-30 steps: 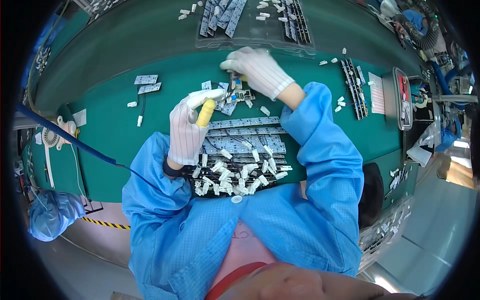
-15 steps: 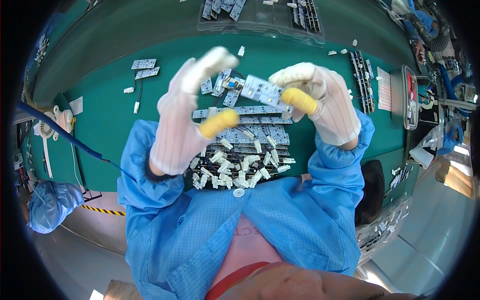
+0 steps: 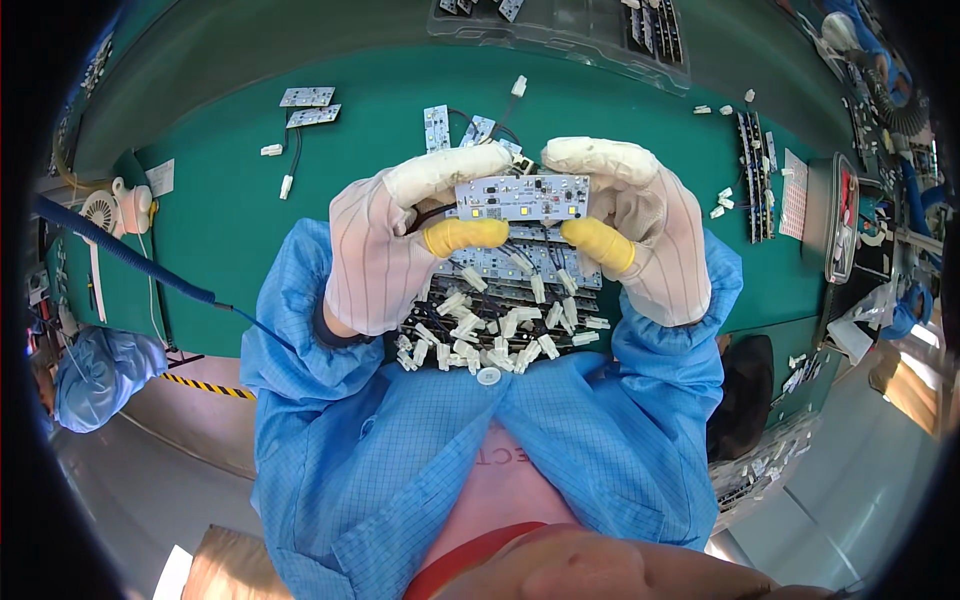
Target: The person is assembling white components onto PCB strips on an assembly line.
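A white LED circuit board (image 3: 524, 198) with small yellow chips is held level above the bench by both hands. At its left end, my left hand (image 3: 385, 245), gloved with a yellow thumb cover, pinches it between thumb and fingers. My right hand (image 3: 655, 230), gloved the same way, grips the other end. A dark wire runs from behind the board into my left palm. Just beneath lies a stack of long circuit boards (image 3: 520, 262), with a heap of white plug connectors (image 3: 470, 330) on its near side. Smaller wired boards (image 3: 437, 128) lie beyond my fingers.
Two wired boards (image 3: 312, 112) lie at the left on the green mat. Long dark strips (image 3: 756, 175) stand at the right beside a printed sheet (image 3: 794, 195). A clear plastic tray (image 3: 560, 50) is at the back. A blue coiled hose (image 3: 130, 250) crosses the left side.
My left hand has moved right and closed on the board's left end. The board has turned from slanted to level, and both hands now hold it. The view has shifted slightly.
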